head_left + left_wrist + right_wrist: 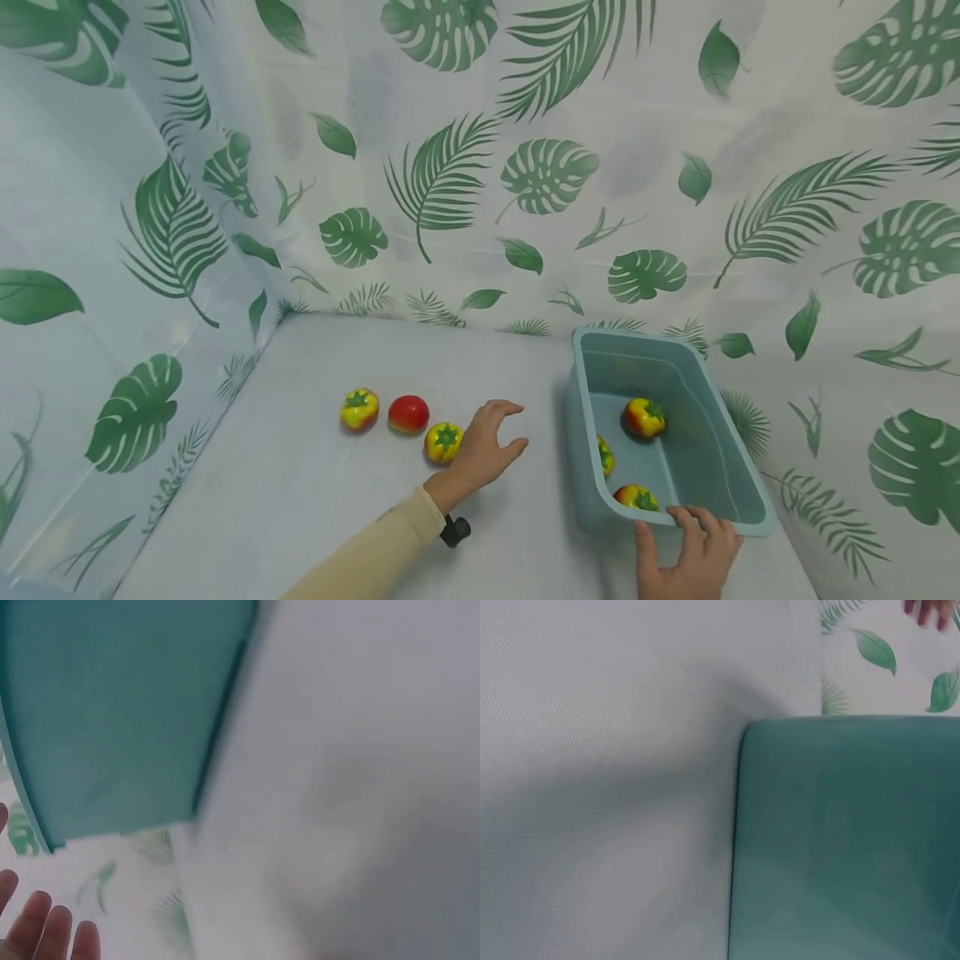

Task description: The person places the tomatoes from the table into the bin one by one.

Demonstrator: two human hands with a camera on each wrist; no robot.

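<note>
My left hand [483, 450] hangs over the table with thumb and fingers spread apart, nothing between them. Beside it lies a yellow-red fruit with a green star-shaped top [443, 442], partly covered by the hand. Farther left are a plain red fruit [408, 414] and another yellow-red fruit [359, 410]. My right hand [690, 558] grips the near rim of a blue-green plastic bin [581, 417], fingers over the edge, thumb outside. Inside the bin sit a red-yellow fruit [644, 417] and two more near its left and front walls, partly hidden. In the left wrist view, fingertips [52, 930] show at lower left.
A white table [300, 500] carries everything. Behind and to the left hangs a white sheet [465, 100] with green leaf prints. The bin's tall side wall [840, 840] fills the lower right of the right wrist view.
</note>
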